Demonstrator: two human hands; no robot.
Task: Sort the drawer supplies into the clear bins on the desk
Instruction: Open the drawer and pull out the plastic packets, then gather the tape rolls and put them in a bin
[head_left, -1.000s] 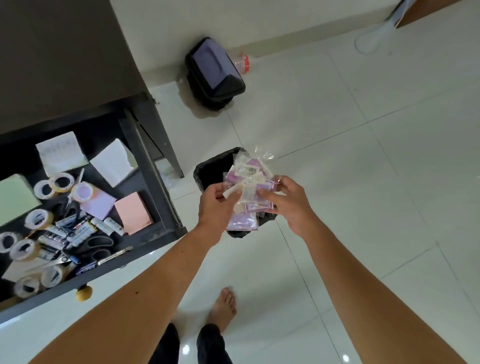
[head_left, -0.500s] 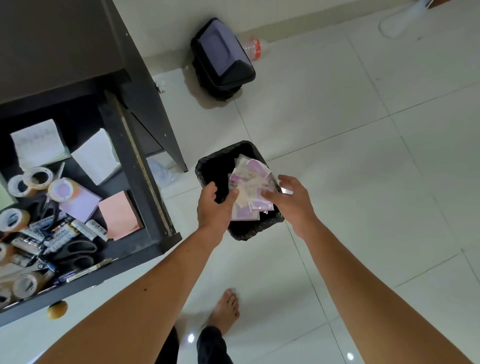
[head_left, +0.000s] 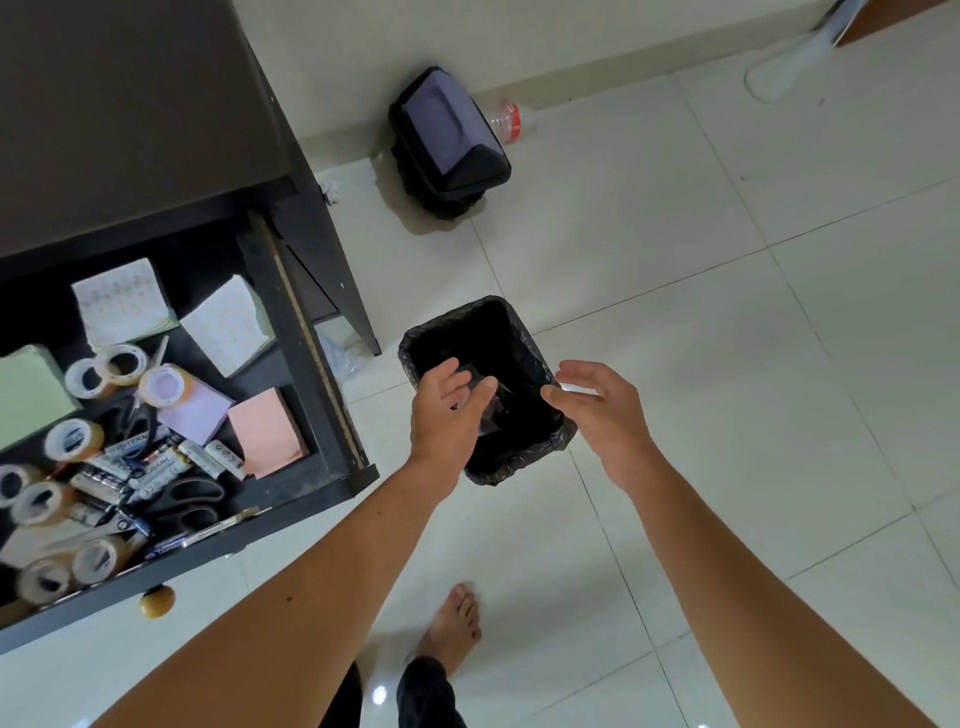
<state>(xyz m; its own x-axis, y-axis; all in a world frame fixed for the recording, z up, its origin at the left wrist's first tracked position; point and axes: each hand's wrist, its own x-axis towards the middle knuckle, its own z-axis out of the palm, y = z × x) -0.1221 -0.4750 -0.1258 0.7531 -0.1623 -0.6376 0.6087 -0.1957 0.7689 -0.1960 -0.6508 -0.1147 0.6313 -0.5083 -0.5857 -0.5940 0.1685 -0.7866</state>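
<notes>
**Both hands empty above the lined bin, drawer supplies unsorted**

The supplies are seen lying in the open drawer (head_left: 311, 364) at the left, under the dark worktop (head_left: 130, 104). Tape rolls (head_left: 72, 439) are scattered along its left and front parts; a cluster of batteries (head_left: 156, 465) lies in the middle, and on one of them lettering that looks like "Heybright" can be made out, though the rest of the print is too small to be read. Black-handled scissors (head_left: 189, 499) are placed just in front of the batteries. A pink notepad (head_left: 265, 434) and a lilac notepad (head_left: 200, 413) lie side by side, a green pad (head_left: 26, 395) is cut by the left edge, and two white printed pads (head_left: 122, 304) sit at the back — their markings cannot be read. A round yellow knob (head_left: 156, 601) is fixed to the drawer front.

To the right of the drawer, a small bin lined with a black bag (head_left: 483, 384) stands on the tiled floor (head_left: 727, 364). Something pale and crumpled is visible inside it, too dark to be identified. The left hand (head_left: 449, 415) is held over the near rim with fingers loosely spread and nothing gripped; the right hand (head_left: 602, 410) is held open at the bin's right edge, likewise empty.

Farther back, a black lidded bin (head_left: 449, 140) stands against the wall with a clear bottle (head_left: 511, 122) beside it. A bare foot (head_left: 452, 623) is seen on the floor.
</notes>
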